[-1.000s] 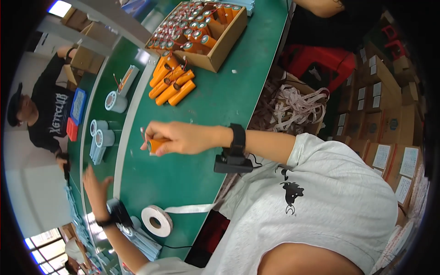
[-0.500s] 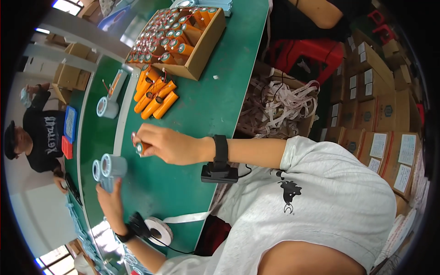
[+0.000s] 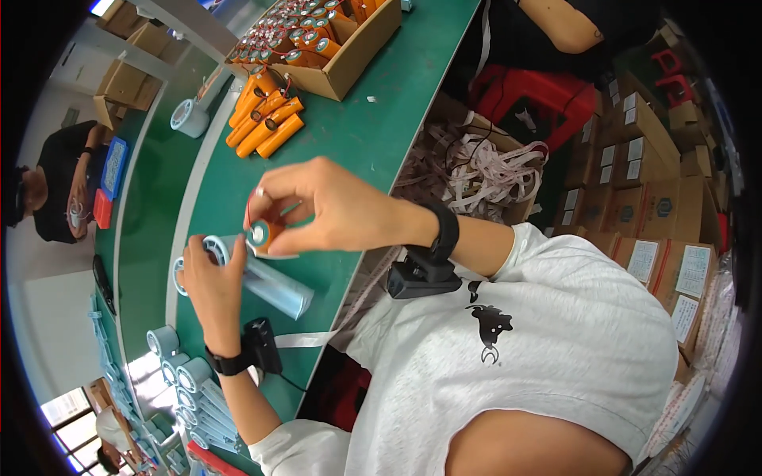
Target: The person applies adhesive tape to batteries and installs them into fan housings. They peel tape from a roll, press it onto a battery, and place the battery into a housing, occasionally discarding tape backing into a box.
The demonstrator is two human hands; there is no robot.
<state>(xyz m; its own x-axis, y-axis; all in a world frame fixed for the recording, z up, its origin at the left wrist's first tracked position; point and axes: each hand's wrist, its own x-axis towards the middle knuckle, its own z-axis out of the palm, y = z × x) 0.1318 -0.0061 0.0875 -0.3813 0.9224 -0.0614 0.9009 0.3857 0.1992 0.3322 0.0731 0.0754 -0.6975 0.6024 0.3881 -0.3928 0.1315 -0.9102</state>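
My left hand (image 3: pixel 213 289) is closed around a light blue plastic holder (image 3: pixel 278 287), which has round ring ends and a long, shiny trough-like body. Its fingers cover part of the rings. Pinched between the thumb and fingers of my right hand (image 3: pixel 333 208) is an orange cylindrical battery (image 3: pixel 259 235), one pale end showing and a thin red wire rising from it. The battery is beside the holder's ring end; whether the two touch I cannot tell. Several loose orange batteries (image 3: pixel 268 127) lie on the green table (image 3: pixel 373 135) beyond my right hand.
A cardboard box (image 3: pixel 349 67) full of wired orange batteries stands on the table. Several light blue holders (image 3: pixel 190 377) are stacked near my left forearm. White tape (image 3: pixel 305 340) crosses the table edge. A person (image 3: pixel 59 186) works across the table. A carton of tangled strips (image 3: pixel 492 170) stands beside the table.
Both hands have come together, my right hand bringing the battery to the holder. The holder has turned, its long body now pointing toward me. The view has shifted, showing more stacked holders.
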